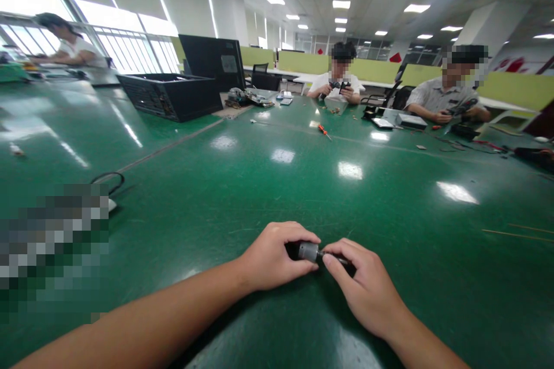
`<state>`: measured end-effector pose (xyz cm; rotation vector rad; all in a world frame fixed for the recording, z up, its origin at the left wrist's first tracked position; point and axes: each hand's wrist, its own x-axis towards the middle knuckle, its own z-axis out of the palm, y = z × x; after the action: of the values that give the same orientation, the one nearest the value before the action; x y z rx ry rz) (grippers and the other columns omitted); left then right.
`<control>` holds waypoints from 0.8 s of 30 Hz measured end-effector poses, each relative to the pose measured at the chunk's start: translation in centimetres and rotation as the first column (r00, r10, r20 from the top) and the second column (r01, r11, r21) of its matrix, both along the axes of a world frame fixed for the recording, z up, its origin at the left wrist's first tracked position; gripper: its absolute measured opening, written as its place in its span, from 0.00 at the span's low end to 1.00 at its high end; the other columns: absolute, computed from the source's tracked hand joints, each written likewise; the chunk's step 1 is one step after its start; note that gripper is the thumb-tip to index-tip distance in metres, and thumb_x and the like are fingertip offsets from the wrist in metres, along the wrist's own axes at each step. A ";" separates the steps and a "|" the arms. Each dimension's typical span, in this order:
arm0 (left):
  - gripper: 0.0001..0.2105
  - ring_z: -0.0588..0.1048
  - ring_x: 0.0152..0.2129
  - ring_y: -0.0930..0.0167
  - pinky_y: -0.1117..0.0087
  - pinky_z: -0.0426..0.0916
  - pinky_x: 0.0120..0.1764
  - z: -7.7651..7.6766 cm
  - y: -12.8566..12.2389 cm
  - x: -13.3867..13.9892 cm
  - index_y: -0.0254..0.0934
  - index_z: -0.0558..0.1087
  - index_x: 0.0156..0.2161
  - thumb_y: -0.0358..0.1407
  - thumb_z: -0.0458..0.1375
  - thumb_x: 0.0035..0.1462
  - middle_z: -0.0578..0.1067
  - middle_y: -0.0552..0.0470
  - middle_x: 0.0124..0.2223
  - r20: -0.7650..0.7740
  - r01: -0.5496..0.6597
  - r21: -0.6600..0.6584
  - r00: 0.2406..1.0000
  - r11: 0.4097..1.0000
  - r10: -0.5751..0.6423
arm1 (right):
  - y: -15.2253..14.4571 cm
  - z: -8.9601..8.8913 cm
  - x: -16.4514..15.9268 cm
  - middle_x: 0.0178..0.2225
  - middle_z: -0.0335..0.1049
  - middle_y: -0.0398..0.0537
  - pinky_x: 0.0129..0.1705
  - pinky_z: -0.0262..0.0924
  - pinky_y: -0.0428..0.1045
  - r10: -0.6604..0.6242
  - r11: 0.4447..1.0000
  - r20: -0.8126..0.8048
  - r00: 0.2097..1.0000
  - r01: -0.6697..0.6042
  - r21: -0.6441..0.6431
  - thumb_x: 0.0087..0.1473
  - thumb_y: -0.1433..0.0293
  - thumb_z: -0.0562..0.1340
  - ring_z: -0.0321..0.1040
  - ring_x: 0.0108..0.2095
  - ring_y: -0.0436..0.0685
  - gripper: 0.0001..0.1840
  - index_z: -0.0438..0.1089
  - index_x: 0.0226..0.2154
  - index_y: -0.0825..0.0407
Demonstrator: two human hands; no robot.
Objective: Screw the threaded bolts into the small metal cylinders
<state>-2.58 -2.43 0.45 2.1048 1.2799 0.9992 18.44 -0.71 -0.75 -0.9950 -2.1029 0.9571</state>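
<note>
Low in the middle of the head view, my left hand (279, 256) is closed around a short grey metal cylinder (309, 251) that looks like a small motor. It lies sideways, with thumb and forefinger on either side and a dark end toward my palm. From its right end sticks a thin dark shaft (321, 254). My right hand (361, 277) is pinched at that shaft, with a slim dark piece (344, 261) partly showing under its fingers. Whether that piece is joined to the shaft I cannot tell. Both hands are just above the green table (194, 202).
An orange screwdriver (322, 130) lies farther across the table. A black computer case (173, 98) stands at the back left beside loose parts (246, 97). Two people opposite (335, 85) (450, 98) handle dark tools; another person (73, 49) sits far left. Thin sticks (517, 234) lie at right.
</note>
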 end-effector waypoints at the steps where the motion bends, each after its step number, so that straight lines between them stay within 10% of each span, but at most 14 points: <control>1: 0.14 0.77 0.33 0.69 0.71 0.69 0.38 0.0 0.0 0.0 0.38 0.79 0.41 0.31 0.69 0.46 0.80 0.51 0.36 -0.002 0.002 0.000 1.000 1.000 -0.002 | 0.0 0.0 0.0 0.33 0.73 0.44 0.37 0.57 0.48 0.003 1.000 -0.003 1.000 -0.003 0.002 0.64 0.66 0.57 0.69 0.35 0.54 0.11 0.76 0.37 0.49; 24: 0.14 0.77 0.34 0.69 0.70 0.69 0.39 0.1 -0.2 0.0 0.38 0.79 0.41 0.30 0.68 0.45 0.80 0.51 0.36 -0.009 -0.032 0.027 0.999 0.999 0.032 | -0.2 0.2 0.0 0.31 0.71 0.44 0.33 0.57 0.47 -0.066 0.996 -0.012 0.998 0.066 0.055 0.58 0.69 0.60 0.66 0.31 0.54 0.06 0.74 0.35 0.50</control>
<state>-2.54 -2.59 0.55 2.1179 1.3158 1.0260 18.47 -0.94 -0.59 -1.0228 -2.0643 0.8645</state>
